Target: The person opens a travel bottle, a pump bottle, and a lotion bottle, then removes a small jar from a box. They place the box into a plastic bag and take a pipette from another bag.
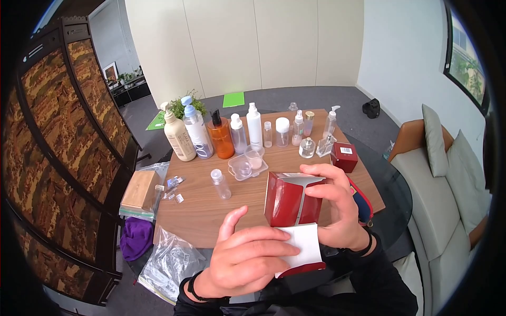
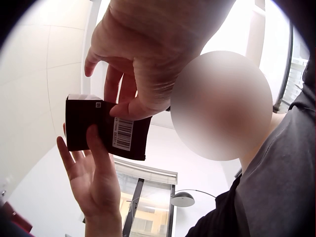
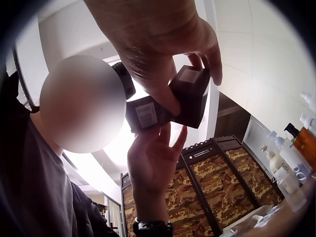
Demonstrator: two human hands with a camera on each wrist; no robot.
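Above the near side of the table, both hands are on a glossy dark red box [image 1: 282, 203], whose long flap folds out toward the body and shows a white inner face [image 1: 307, 238]. My right hand [image 1: 345, 208] grips the box from its right side, fingers over the top edge. My left hand [image 1: 242, 258] pinches the flap: several fingers lie on the white face, and in the left wrist view the thumb [image 2: 129, 108] presses the outer side beside a barcode label [image 2: 122, 134]. One left finger sticks up, away from the box. The inside of the box is hidden.
Several bottles line the table's far side, among them an orange pump bottle [image 1: 221, 138]. Closer stand a clear plastic case [image 1: 247, 167] and a small clear bottle [image 1: 221, 187]. Another red box [image 1: 345, 157] sits right. A plastic bag [image 1: 171, 263] overlaps the near left edge.
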